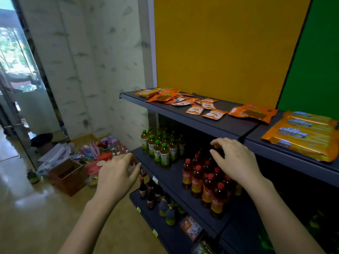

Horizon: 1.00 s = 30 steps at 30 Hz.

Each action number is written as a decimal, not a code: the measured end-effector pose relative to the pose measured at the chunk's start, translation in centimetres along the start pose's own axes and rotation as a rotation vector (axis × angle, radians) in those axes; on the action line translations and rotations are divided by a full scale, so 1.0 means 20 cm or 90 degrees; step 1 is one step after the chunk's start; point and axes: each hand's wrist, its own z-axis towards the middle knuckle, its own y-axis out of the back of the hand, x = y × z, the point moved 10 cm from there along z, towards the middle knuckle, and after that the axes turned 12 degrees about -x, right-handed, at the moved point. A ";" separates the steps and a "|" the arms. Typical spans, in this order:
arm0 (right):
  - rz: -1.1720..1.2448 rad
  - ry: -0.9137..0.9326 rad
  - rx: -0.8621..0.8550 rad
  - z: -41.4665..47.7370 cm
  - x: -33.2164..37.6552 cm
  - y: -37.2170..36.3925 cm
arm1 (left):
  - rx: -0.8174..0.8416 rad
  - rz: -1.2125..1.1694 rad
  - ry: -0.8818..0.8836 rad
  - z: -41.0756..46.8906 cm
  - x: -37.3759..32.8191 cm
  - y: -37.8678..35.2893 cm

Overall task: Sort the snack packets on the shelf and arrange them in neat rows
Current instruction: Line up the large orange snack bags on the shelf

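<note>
Snack packets (194,109) lie scattered, unsorted, on the top shelf (233,123).
Both hands hover below it, apart: right hand (236,160) loosely spread, empty; left hand (117,173) relaxed, seemingly empty, fingertips blurred.

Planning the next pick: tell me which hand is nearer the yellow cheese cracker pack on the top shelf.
Right. The right hand is below and left of the cheese cracker pack; the left hand is much farther left.
</note>
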 end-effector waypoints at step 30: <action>-0.290 -0.483 -0.106 0.84 -0.85 -0.19 | 0.005 -0.364 -0.269 1.44 -0.39 -1.16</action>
